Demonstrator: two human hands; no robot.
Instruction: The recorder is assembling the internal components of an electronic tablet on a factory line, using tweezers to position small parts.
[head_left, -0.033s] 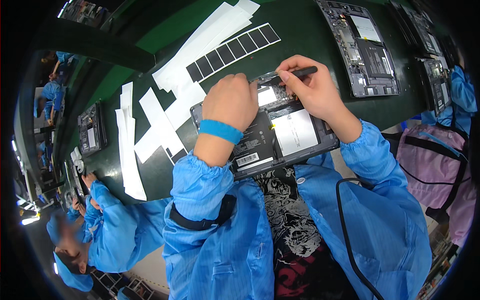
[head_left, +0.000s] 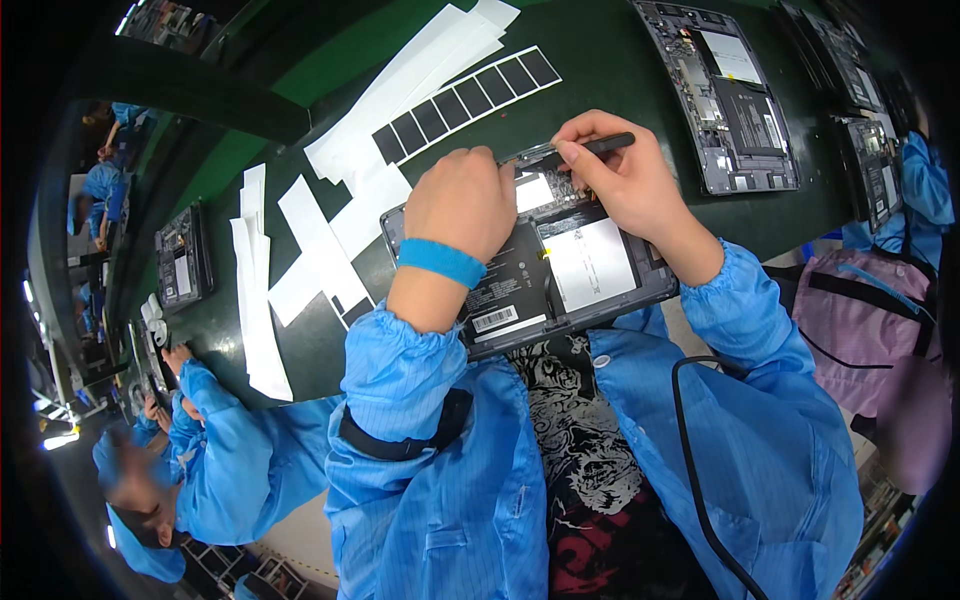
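While my left hand (head_left: 460, 205) rests curled, fingers bent down, on the upper left part of the opened tablet (head_left: 540, 260), my right hand (head_left: 625, 180) pinches a thin black tool (head_left: 600, 145) between thumb and fingers, its tip over the tablet's far edge. The tablet lies back-side up at the near edge of the green worktop (head_left: 600, 70), right in front of my chest, its dark battery and a white panel showing between my wrists. A blue wristband (head_left: 442, 262) sits on my left wrist. To the left of the tablet lie loose white paper strips (head_left: 320, 230), and beyond it a strip of black squares (head_left: 470, 95) on white backing. Another opened tablet (head_left: 725, 95) lies toward the far right corner. At the left edge a co-worker's hand (head_left: 172, 357) touches the worktop.
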